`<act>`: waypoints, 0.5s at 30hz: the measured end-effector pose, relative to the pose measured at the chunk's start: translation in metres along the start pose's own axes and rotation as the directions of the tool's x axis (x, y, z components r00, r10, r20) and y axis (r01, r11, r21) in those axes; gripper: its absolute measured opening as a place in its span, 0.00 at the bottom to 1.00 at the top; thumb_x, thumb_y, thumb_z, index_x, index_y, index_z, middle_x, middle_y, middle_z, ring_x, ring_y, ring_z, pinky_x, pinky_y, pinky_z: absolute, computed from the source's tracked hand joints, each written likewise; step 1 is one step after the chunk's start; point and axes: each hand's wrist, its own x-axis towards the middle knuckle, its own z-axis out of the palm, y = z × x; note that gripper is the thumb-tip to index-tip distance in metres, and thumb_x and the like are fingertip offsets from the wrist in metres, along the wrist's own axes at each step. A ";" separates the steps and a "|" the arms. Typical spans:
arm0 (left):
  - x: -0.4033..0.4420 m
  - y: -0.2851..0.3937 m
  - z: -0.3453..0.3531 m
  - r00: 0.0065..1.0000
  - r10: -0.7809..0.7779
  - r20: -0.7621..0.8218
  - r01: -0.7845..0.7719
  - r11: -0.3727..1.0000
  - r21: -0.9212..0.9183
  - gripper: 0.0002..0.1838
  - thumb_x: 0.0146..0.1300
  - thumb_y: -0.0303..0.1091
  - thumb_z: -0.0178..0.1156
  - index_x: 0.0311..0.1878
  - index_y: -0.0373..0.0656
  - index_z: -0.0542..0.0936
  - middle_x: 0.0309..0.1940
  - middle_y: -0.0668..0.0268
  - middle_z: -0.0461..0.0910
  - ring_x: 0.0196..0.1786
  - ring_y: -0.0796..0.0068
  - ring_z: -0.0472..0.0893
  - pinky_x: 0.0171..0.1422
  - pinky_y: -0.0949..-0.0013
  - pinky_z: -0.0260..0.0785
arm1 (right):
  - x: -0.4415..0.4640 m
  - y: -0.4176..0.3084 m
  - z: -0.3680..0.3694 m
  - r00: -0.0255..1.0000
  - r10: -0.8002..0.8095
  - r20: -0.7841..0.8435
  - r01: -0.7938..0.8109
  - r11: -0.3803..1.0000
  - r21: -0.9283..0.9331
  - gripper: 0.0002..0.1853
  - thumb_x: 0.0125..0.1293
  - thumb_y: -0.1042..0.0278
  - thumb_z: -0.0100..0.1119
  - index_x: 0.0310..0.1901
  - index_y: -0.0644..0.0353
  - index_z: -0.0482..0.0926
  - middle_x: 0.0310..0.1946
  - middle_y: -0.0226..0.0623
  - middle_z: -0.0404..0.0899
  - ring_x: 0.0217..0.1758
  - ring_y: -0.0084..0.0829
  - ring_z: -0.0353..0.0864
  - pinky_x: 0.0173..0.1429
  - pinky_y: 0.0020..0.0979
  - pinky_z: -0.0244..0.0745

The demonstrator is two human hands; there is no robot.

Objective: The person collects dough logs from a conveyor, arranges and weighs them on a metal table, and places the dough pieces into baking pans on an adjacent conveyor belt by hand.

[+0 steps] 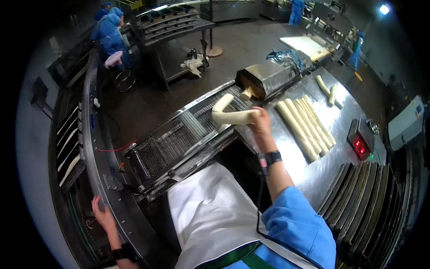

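Observation:
My right hand [260, 125] is closed on one end of a thick, pale dough roll [233, 118]. The roll bends into a hook and hangs over the wire-mesh conveyor [168, 145]. Another piece of dough [246, 93] shows at the mouth of the metal housing [271, 78] on the belt. To the right of my right hand, several dough rolls [299, 127] lie side by side on the steel table [291, 172]. My left hand [103, 219] holds nothing, its fingers apart, beside the curved metal rail [101, 172] at lower left.
Shorter dough pieces [322, 85] lie farther back on the table. A box with a red display [360, 142] stands at its right edge, above stacked trays [358, 197]. Long dough strips sit in a tray [68, 143] at far left. People in blue [109, 33] work behind.

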 end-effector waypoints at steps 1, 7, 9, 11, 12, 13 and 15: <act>0.001 0.027 0.015 0.995 0.080 0.066 -0.085 0.994 0.070 0.20 0.54 0.18 0.56 0.51 0.42 0.77 0.63 0.55 0.70 0.71 0.55 0.63 0.74 0.54 0.51 | -0.011 -0.026 -0.029 0.980 0.030 -0.198 -0.039 0.998 -0.046 0.16 0.58 0.67 0.63 0.48 0.56 0.74 0.42 0.36 0.74 0.46 0.33 0.76 0.46 0.40 0.79; 0.030 0.138 0.062 0.863 0.339 0.374 -0.404 0.909 0.107 0.16 0.58 0.19 0.52 0.50 0.43 0.76 0.64 0.58 0.67 0.74 0.54 0.56 0.75 0.53 0.50 | -0.097 -0.037 -0.180 0.776 -0.291 -0.560 -0.125 0.799 -0.588 0.13 0.55 0.67 0.59 0.42 0.62 0.78 0.36 0.36 0.78 0.45 0.31 0.77 0.42 0.33 0.77; 0.041 0.163 0.077 0.757 0.473 0.451 -0.547 0.836 0.042 0.16 0.59 0.19 0.52 0.50 0.43 0.76 0.64 0.58 0.68 0.73 0.55 0.56 0.75 0.53 0.49 | -0.114 -0.033 -0.193 0.679 -0.468 -0.566 -0.151 0.666 -0.731 0.13 0.53 0.68 0.60 0.40 0.63 0.79 0.33 0.38 0.80 0.43 0.34 0.78 0.44 0.34 0.75; 0.043 0.195 0.091 0.695 0.528 0.488 -0.608 0.794 0.006 0.16 0.58 0.19 0.52 0.49 0.42 0.76 0.62 0.58 0.69 0.73 0.54 0.57 0.76 0.52 0.48 | -0.125 -0.043 -0.186 0.623 -0.739 -0.258 -0.207 0.162 -0.965 0.14 0.51 0.69 0.60 0.40 0.62 0.80 0.36 0.42 0.81 0.43 0.41 0.77 0.50 0.39 0.72; 0.045 0.207 0.100 0.634 0.588 0.502 -0.666 0.745 -0.032 0.16 0.57 0.19 0.52 0.49 0.42 0.76 0.62 0.57 0.69 0.72 0.53 0.58 0.76 0.51 0.47 | -0.123 -0.045 -0.180 0.657 -0.718 -0.230 -0.148 0.176 -0.973 0.14 0.49 0.68 0.60 0.40 0.60 0.81 0.38 0.43 0.81 0.46 0.44 0.76 0.54 0.41 0.70; 0.042 0.217 0.110 0.570 0.641 0.514 -0.714 0.696 -0.077 0.16 0.57 0.19 0.53 0.49 0.42 0.76 0.61 0.57 0.70 0.72 0.53 0.59 0.76 0.50 0.46 | -0.119 -0.046 -0.181 0.685 -0.722 -0.100 -0.146 -0.001 -0.989 0.13 0.48 0.69 0.60 0.39 0.58 0.80 0.39 0.42 0.79 0.49 0.42 0.74 0.56 0.42 0.68; 0.039 0.235 0.125 0.531 0.676 0.512 -0.751 0.655 -0.086 0.16 0.57 0.19 0.53 0.49 0.42 0.76 0.60 0.58 0.71 0.71 0.53 0.60 0.76 0.50 0.45 | -0.099 -0.041 -0.172 0.735 -0.678 0.036 -0.008 -0.062 -0.998 0.15 0.48 0.68 0.61 0.41 0.56 0.77 0.40 0.41 0.76 0.51 0.44 0.72 0.58 0.48 0.65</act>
